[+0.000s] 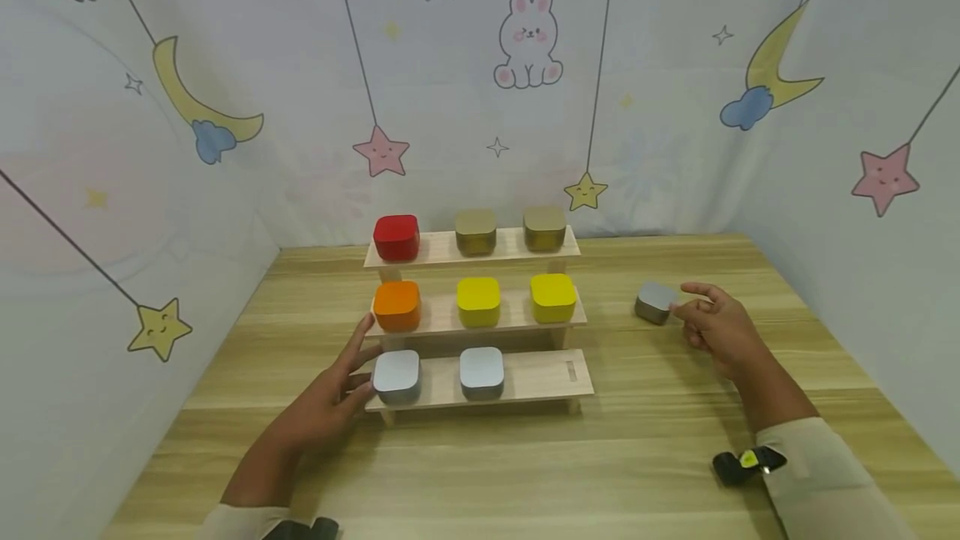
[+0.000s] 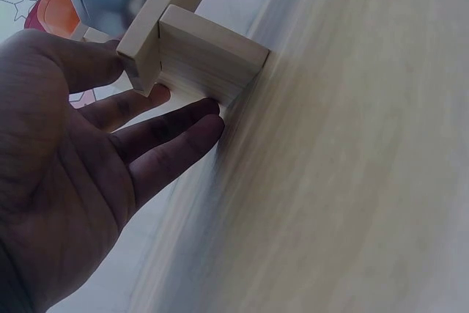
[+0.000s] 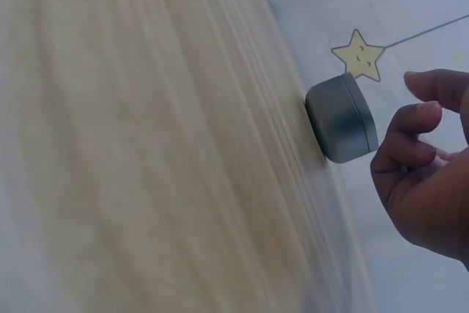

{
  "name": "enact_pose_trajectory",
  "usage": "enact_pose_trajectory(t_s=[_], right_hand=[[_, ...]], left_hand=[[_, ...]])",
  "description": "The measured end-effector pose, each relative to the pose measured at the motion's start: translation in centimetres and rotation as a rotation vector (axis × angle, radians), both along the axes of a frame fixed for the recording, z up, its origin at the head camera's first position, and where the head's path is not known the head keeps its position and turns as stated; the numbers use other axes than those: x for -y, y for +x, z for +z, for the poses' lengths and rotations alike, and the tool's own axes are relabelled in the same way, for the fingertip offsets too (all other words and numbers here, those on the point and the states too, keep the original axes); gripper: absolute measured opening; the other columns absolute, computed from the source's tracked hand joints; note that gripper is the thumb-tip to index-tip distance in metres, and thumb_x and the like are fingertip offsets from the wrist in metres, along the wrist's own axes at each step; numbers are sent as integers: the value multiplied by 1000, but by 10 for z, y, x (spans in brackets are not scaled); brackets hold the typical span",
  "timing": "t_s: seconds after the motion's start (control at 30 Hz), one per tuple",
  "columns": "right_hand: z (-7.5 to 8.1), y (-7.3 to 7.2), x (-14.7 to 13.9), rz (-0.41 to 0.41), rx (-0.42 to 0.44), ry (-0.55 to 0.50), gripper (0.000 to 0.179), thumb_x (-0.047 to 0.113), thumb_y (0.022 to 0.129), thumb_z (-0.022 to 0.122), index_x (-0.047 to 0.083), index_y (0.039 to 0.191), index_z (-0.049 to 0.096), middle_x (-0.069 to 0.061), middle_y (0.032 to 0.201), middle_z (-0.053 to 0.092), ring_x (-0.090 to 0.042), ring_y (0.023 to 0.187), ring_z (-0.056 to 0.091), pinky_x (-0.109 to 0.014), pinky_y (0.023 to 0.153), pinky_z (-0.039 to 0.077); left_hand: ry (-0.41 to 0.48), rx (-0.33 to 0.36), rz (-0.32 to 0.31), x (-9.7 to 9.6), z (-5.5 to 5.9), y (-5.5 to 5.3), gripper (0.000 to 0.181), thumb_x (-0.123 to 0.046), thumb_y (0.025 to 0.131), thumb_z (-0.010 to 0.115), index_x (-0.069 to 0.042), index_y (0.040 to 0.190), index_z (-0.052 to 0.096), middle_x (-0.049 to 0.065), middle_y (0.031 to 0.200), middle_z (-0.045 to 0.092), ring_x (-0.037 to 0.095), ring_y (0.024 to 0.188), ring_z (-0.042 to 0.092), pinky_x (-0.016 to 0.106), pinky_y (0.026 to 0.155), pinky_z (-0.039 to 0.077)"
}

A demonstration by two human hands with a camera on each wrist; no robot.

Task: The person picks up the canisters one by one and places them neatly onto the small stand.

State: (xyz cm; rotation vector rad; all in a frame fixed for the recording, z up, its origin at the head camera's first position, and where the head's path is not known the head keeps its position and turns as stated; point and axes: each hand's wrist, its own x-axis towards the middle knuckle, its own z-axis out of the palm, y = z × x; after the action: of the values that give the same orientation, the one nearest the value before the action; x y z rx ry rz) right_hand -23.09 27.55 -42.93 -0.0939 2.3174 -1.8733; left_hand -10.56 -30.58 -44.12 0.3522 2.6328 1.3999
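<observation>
A three-step wooden rack (image 1: pixel 540 377) stands mid-table. Its top step holds a red tin (image 1: pixel 396 237) and two olive tins, the middle step an orange tin (image 1: pixel 397 305) and two yellow tins, the bottom step two silver tins (image 1: pixel 396 375). My left hand (image 1: pixel 341 386) lies open against the rack's left end, fingers (image 2: pixel 168 133) straight against its wooden foot (image 2: pixel 209 56). A loose grey tin (image 1: pixel 656 302) (image 3: pixel 341 116) sits on the table right of the rack. My right hand (image 1: pixel 705 319) hovers just beside it with fingers (image 3: pixel 407 137) loosely curled, holding nothing.
The wooden table (image 1: pixel 525 465) is walled on three sides by a printed cloth backdrop (image 1: pixel 525 65) with stars, moons and a bunny. The bottom step's right end (image 1: pixel 555 373) carries no tin. A black wrist camera (image 1: pixel 746 465) shows on my right sleeve.
</observation>
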Motion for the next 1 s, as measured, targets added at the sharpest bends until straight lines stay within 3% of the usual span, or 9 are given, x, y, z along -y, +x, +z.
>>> enact_pose_trajectory(t_s=[0.17, 0.4, 0.77, 1.0], right_hand=[[-5, -7, -4, 17, 51, 125, 82, 28, 112, 63, -1, 172, 15, 12, 80, 58, -5, 60, 47, -27, 59, 49], [-11, -17, -8, 103, 131, 262, 95, 37, 111, 64, 2, 175, 3, 5, 85, 57, -8, 65, 51, -26, 56, 47], [-19, -30, -6, 133, 131, 287, 95, 33, 112, 63, 1, 175, -1, 6, 78, 60, -9, 60, 50, -27, 53, 46], [-21, -32, -6, 140, 128, 302, 99, 37, 111, 66, 7, 176, -2, 4, 74, 57, -9, 58, 48, -28, 53, 46]], left_hand=[[0, -4, -1, 0, 0, 0, 107, -2, 110, 61, -57, 170, -7, 27, 177, 31, 54, 146, 58, 59, 114, 56], [-5, -14, -4, -1, 1, 0, 107, -2, 109, 61, -55, 171, -8, 27, 177, 31, 53, 145, 59, 58, 115, 55], [10, -9, -17, 0, -2, 0, 106, -1, 110, 60, -55, 171, -8, 27, 178, 30, 53, 145, 59, 56, 114, 57], [7, -25, -18, 0, -3, 0, 106, 1, 110, 60, -54, 171, -8, 27, 178, 30, 52, 145, 59, 56, 114, 56]])
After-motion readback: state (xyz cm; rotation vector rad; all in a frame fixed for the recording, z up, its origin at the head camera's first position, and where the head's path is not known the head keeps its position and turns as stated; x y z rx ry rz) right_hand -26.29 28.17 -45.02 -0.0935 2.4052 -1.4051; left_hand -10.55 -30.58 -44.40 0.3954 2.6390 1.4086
